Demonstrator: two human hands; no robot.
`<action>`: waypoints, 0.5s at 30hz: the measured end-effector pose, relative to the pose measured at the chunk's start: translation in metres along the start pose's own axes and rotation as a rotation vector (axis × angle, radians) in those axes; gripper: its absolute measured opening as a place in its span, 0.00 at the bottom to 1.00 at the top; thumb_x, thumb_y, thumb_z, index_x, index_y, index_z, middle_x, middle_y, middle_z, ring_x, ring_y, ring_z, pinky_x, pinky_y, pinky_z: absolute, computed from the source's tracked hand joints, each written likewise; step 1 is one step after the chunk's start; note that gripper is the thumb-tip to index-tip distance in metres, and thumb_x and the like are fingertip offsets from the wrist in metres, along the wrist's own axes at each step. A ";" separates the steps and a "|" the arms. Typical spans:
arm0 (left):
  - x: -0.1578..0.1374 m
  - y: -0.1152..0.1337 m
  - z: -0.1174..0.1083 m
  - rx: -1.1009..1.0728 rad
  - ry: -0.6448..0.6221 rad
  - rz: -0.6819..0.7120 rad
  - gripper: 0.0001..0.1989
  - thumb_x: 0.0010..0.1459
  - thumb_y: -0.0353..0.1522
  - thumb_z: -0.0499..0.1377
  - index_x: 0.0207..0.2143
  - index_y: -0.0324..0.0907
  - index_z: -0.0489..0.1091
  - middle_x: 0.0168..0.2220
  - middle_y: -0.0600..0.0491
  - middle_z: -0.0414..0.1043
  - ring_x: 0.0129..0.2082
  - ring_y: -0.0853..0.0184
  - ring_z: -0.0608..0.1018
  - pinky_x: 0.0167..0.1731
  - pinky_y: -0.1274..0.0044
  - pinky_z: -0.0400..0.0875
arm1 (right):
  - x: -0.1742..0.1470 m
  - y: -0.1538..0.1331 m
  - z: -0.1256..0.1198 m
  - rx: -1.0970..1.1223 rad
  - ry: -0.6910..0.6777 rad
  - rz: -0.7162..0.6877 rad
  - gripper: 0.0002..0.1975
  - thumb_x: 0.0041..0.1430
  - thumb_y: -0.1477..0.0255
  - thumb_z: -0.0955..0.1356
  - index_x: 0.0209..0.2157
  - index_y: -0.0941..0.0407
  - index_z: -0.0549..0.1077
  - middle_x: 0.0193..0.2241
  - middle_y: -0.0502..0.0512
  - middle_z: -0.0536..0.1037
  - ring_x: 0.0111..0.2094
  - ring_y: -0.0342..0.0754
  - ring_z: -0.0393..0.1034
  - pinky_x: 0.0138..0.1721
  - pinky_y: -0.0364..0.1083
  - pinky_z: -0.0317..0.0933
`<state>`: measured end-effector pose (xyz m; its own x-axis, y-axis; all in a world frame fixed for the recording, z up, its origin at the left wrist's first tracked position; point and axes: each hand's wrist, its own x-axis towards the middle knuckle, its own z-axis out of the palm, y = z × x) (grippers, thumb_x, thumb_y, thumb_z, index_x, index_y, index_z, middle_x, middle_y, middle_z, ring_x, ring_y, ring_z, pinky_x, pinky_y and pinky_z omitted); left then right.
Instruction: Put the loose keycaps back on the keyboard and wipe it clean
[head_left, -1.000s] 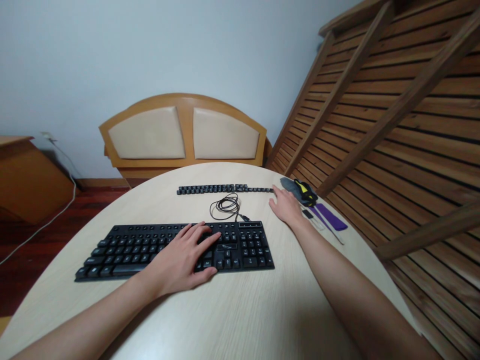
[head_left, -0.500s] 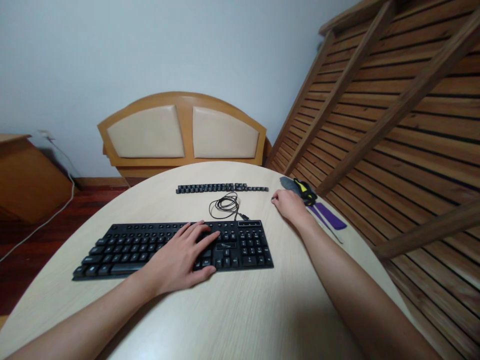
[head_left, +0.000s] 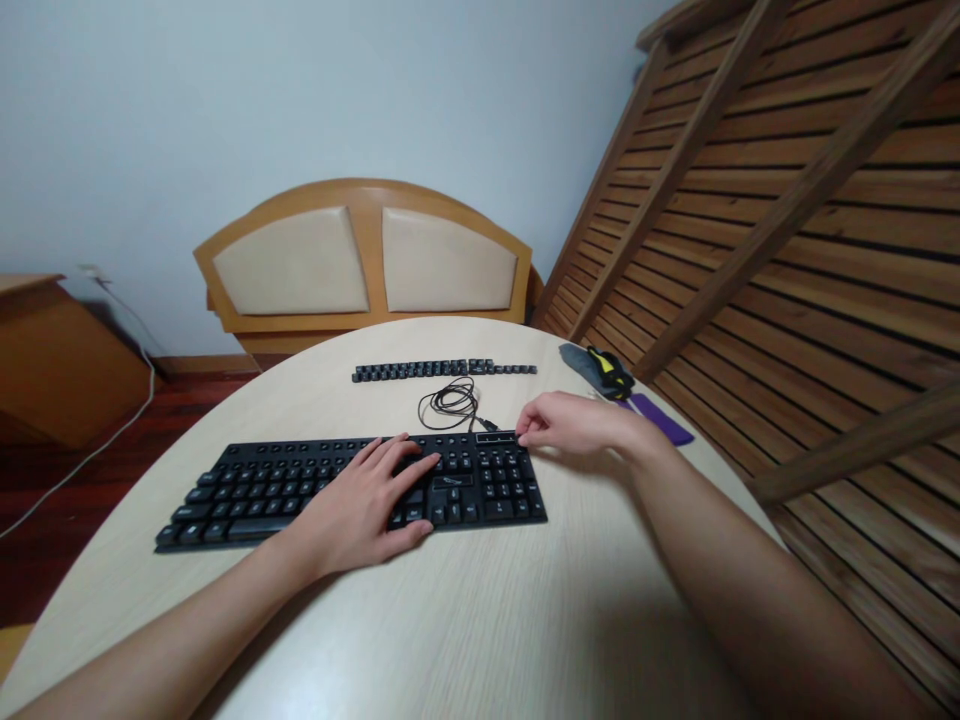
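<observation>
A black keyboard (head_left: 270, 490) lies on the round table. My left hand (head_left: 367, 500) rests flat across its middle, fingers spread over the keys and thumb at the front edge. At the keyboard's top right corner is my right hand (head_left: 551, 422), its thumb and fingertips pinched together; whatever is between them is too small and hidden to make out. Behind the keyboard lies its coiled black cable (head_left: 452, 398), the plug close to the back edge. Loose black keycaps (head_left: 420, 370) stand in rows farther back.
On the right of the table (head_left: 480, 620) lie a grey cloth-like item (head_left: 581, 366), a black and yellow object (head_left: 611, 373) and a purple strip (head_left: 660, 418), partly behind my right forearm. A slatted wooden panel (head_left: 750, 260) leans beyond. A headboard (head_left: 367, 260) stands at the wall.
My right hand has moved left and nearer, from beside the black and yellow object to the keyboard's top right corner, still pinched. The left hand stays on the keys.
</observation>
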<state>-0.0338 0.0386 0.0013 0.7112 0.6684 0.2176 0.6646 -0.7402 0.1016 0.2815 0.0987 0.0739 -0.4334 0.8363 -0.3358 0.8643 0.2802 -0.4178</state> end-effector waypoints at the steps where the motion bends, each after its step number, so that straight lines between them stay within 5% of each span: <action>1: 0.000 0.000 0.000 0.000 0.001 0.002 0.34 0.63 0.48 0.56 0.67 0.45 0.57 0.61 0.43 0.63 0.63 0.46 0.63 0.62 0.51 0.59 | -0.001 -0.001 0.000 -0.002 -0.008 0.000 0.09 0.58 0.69 0.69 0.37 0.58 0.80 0.32 0.55 0.82 0.32 0.47 0.73 0.31 0.42 0.60; 15: 0.001 0.001 -0.001 -0.005 -0.005 0.005 0.34 0.62 0.48 0.57 0.67 0.46 0.56 0.60 0.43 0.62 0.62 0.46 0.64 0.61 0.51 0.59 | -0.005 -0.010 0.003 -0.129 0.031 0.020 0.07 0.58 0.73 0.70 0.38 0.57 0.79 0.35 0.56 0.82 0.33 0.48 0.74 0.32 0.42 0.59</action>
<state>-0.0327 0.0390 0.0030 0.7155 0.6652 0.2135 0.6600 -0.7438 0.1057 0.2740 0.0906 0.0771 -0.4093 0.8559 -0.3160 0.8992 0.3197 -0.2988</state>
